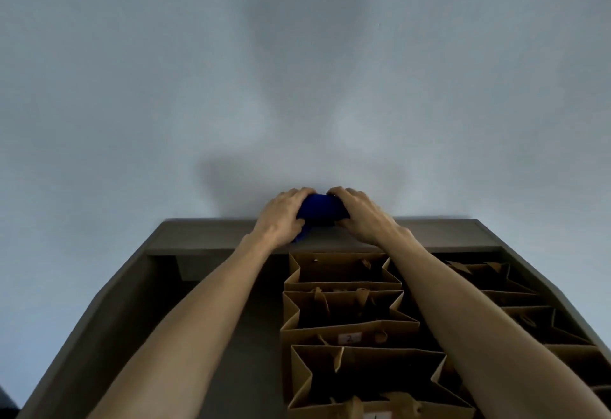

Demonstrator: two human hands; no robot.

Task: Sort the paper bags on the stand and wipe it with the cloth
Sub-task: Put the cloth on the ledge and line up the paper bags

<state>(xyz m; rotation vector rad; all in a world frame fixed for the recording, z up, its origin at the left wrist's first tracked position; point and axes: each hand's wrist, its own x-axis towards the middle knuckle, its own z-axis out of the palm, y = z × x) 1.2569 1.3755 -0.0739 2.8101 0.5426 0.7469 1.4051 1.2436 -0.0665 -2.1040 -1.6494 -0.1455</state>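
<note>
Both arms reach to the top shelf [211,236] of the stand, where the left hand [281,213] and right hand [362,215] curl around a bunched blue cloth [322,210] held between them, close against the wall [297,71], probably gathering it into a pad for wiping. Below the wrists, the open paper bags [344,306] stand in rows, seemingly already sorted, leaving bare shelf under the left forearm.
</note>
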